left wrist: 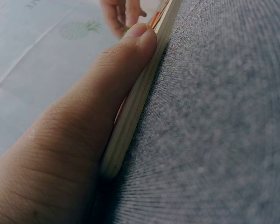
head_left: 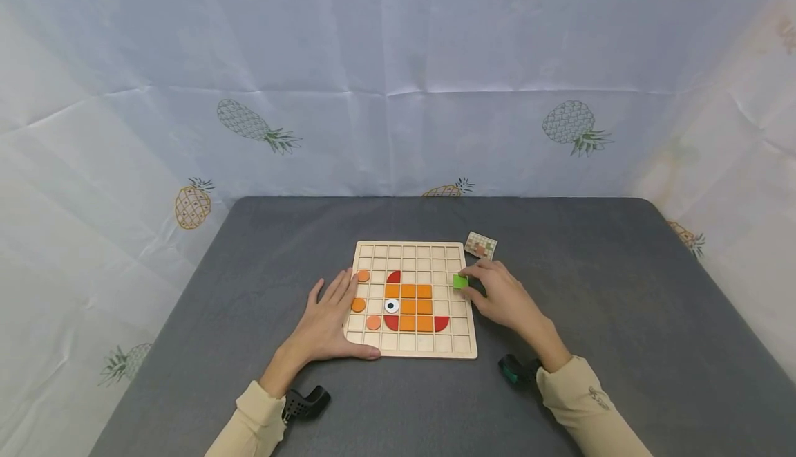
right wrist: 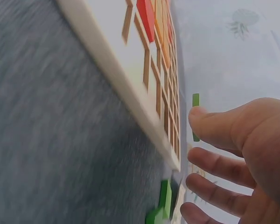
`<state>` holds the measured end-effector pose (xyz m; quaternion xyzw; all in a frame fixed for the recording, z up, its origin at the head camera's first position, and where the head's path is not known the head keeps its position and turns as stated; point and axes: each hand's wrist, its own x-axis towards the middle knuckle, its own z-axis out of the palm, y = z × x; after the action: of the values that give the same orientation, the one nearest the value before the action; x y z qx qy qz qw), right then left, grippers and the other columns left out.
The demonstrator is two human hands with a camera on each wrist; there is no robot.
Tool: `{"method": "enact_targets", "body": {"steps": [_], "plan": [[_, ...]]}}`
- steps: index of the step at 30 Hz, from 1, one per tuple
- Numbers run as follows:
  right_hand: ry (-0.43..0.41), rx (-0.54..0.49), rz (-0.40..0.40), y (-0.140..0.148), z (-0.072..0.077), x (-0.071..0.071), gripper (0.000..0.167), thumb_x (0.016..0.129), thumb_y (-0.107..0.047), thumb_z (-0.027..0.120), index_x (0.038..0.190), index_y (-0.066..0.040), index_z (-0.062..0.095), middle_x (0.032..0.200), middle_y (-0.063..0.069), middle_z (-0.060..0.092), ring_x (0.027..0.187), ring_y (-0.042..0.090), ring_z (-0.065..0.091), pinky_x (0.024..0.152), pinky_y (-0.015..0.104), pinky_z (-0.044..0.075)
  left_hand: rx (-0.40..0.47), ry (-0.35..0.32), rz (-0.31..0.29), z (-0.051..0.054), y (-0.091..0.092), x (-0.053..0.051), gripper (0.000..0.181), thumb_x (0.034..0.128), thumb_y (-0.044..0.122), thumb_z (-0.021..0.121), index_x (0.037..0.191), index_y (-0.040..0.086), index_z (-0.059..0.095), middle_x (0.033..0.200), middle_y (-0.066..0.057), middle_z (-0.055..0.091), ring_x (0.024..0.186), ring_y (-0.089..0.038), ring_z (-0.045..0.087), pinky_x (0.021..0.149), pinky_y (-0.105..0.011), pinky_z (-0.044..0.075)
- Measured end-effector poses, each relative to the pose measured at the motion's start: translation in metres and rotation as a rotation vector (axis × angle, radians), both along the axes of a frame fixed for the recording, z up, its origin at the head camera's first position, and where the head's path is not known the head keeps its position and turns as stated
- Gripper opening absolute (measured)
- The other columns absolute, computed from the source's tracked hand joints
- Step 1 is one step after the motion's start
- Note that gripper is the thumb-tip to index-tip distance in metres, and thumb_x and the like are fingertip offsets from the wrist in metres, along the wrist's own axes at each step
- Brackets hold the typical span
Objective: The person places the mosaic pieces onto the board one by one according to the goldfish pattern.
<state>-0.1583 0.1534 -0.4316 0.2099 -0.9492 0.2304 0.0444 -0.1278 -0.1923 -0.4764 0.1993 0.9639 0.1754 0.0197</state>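
A wooden grid board [head_left: 410, 346] lies on the table with a pattern of tiles in its cells. Orange squares [head_left: 408, 306], red quarter-round tiles [head_left: 441, 323] and a round eye tile [head_left: 392, 305] sit near its middle. Orange discs [head_left: 363, 275] lie toward its left side. Fingers spread, the left hand [head_left: 325, 325] rests on the board's left edge, its thumb along the near edge. Between thumb and finger the right hand [head_left: 502, 294] pinches a green square tile [head_left: 459, 282] above the board's right edge; in the right wrist view this tile [right wrist: 196, 100] looks thin and upright.
A small pattern card [head_left: 481, 244] lies past the board's far right corner. Green pieces [right wrist: 164, 198] are on the table beside the board in the right wrist view. Dark grey cloth [head_left: 286, 256] covers the table, and a pineapple-print curtain [head_left: 398, 132] hangs behind it.
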Motion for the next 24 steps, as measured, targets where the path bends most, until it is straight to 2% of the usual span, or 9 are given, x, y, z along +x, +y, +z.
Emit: {"method": "enact_targets", "body": {"steps": [4,7,8,10,15,24], "plan": [[0.007,-0.006,0.037,-0.009,0.002,-0.004,0.029,0.093,-0.015,0.075,0.12,-0.004,0.074,0.115,0.015,0.07,0.109,0.033,0.064,0.09,0.052,0.056,0.001,0.001,0.0,0.0,0.0,0.0,0.141,0.0628,0.084,0.071,0.165,0.005,0.013,0.173,-0.014,0.012,0.161,-0.033,0.015,0.123,-0.066,0.008],[0.003,0.001,0.053,-0.015,0.002,-0.006,0.027,0.094,-0.015,0.074,0.119,-0.004,0.074,0.115,0.014,0.07,0.108,0.033,0.066,0.092,0.052,0.056,-0.005,-0.002,0.001,0.0,0.0,0.0,0.141,0.0628,0.084,0.071,0.164,0.005,0.013,0.173,-0.014,0.012,0.161,-0.033,0.015,0.123,-0.066,0.009],[0.002,0.004,0.057,-0.017,0.002,-0.007,0.027,0.094,-0.015,0.074,0.118,-0.004,0.074,0.115,0.014,0.071,0.107,0.033,0.066,0.096,0.053,0.055,-0.007,-0.003,0.001,0.001,0.0,0.0,0.141,0.0628,0.084,0.071,0.164,0.004,0.013,0.173,-0.014,0.012,0.161,-0.033,0.015,0.123,-0.066,0.009],[0.003,0.009,0.064,-0.02,0.002,-0.009,0.026,0.094,-0.015,0.074,0.118,-0.005,0.075,0.114,0.013,0.071,0.104,0.032,0.066,0.095,0.052,0.055,-0.009,-0.003,0.002,0.0,0.0,0.0,0.141,0.0628,0.084,0.071,0.164,0.004,0.014,0.173,-0.015,0.012,0.161,-0.034,0.016,0.123,-0.067,0.009],[0.017,0.013,0.074,-0.026,-0.002,-0.013,0.026,0.092,-0.015,0.076,0.117,-0.006,0.076,0.11,0.01,0.07,0.095,0.026,0.063,0.08,0.044,0.054,-0.008,0.0,0.001,0.0,0.0,0.0,0.141,0.0627,0.085,0.07,0.164,0.004,0.014,0.173,-0.015,0.012,0.161,-0.034,0.016,0.123,-0.067,0.009],[-0.004,0.029,0.064,-0.029,-0.006,-0.018,0.024,0.094,-0.015,0.074,0.116,-0.006,0.076,0.113,0.011,0.069,0.1,0.029,0.063,0.084,0.045,0.054,-0.009,0.003,-0.002,0.0,-0.001,0.0,0.142,0.0627,0.087,0.069,0.164,0.004,0.014,0.173,-0.015,0.013,0.161,-0.034,0.016,0.123,-0.067,0.009]]}}
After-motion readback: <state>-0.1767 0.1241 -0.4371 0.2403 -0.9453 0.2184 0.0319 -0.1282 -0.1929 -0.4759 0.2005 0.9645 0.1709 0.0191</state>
